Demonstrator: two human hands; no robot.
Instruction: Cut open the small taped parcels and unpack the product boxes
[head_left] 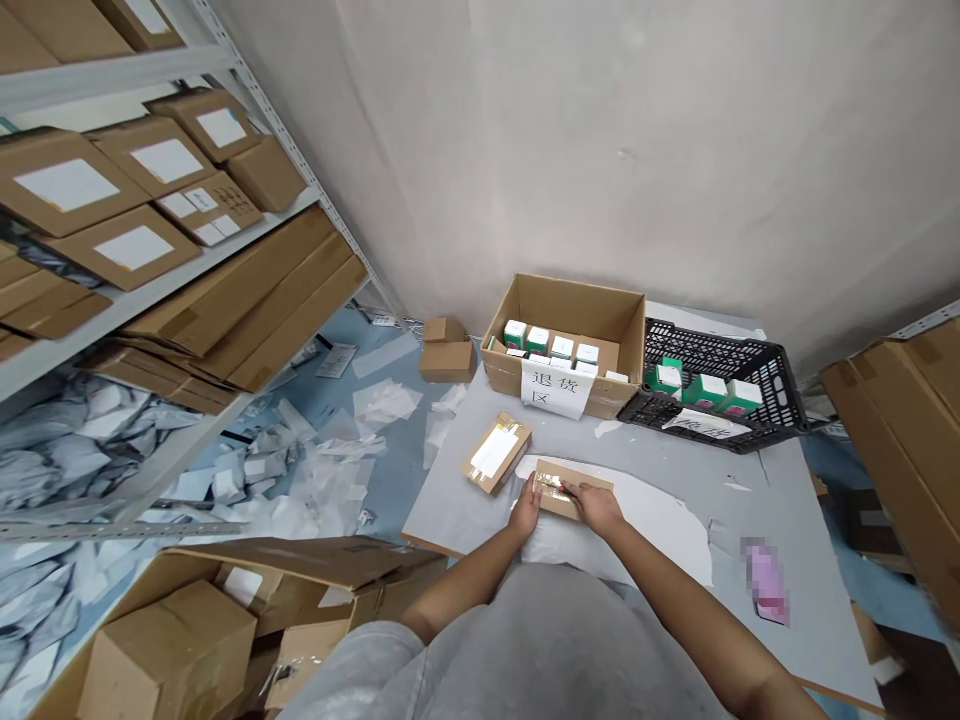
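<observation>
A small taped cardboard box (pixel 574 507) lies in front of me on a white sheet (pixel 660 525). My left hand (pixel 526 506) is closed on the box's left end, steadying it. Over the top of the box, my right hand (pixel 595 503) has its fingers closed round a small, dark, thin tool with a red part (pixel 562 488); most of it is hidden, and its kind is unclear. The tool is at the clear tape on the box. Left of my hands rests another cardboard box (pixel 496 453) with a white label.
At the table's (pixel 795 500) back stand an open carton (pixel 562 300) and a black plastic crate (pixel 780 390), both holding green-and-white boxes. A pink item (pixel 766 580) lies to the right. Shelves (pixel 285 210) with cartons and a large open carton (pixel 300 560) flank the left side.
</observation>
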